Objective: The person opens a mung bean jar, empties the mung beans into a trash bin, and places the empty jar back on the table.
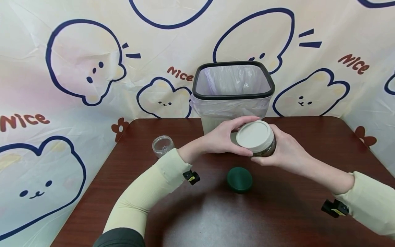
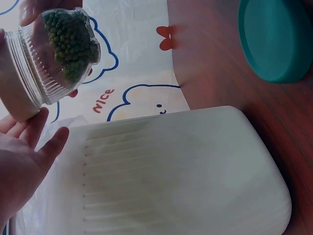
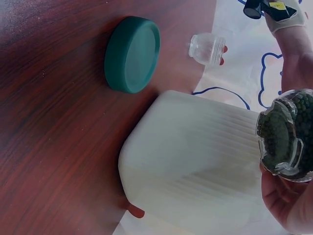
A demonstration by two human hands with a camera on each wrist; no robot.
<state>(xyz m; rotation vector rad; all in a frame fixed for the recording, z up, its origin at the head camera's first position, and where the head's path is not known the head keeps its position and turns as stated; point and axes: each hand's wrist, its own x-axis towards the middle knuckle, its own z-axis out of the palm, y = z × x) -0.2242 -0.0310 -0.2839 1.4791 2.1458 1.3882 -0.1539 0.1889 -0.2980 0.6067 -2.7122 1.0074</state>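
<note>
Both hands hold a clear jar (image 2: 68, 44) with a cream-white lid (image 1: 254, 135), up in front of the bin. My left hand (image 1: 220, 139) spans the lid side, thumb low and index finger high. Around the jar's clear body curls my right hand (image 1: 288, 149). Small round green beans or beads (image 3: 276, 137) show inside the jar in both wrist views; their exact kind is unclear. The jar leans, its lid facing the head camera. Below the hands, a green round lid (image 1: 239, 179) lies on the table.
A bin (image 1: 233, 97) with a black rim and a thin plastic liner stands at the back of the brown wooden table (image 1: 197, 206). To the left is a small clear jar (image 1: 162, 145) without a lid. Cartoon-printed sheets (image 1: 160, 44) enclose the table.
</note>
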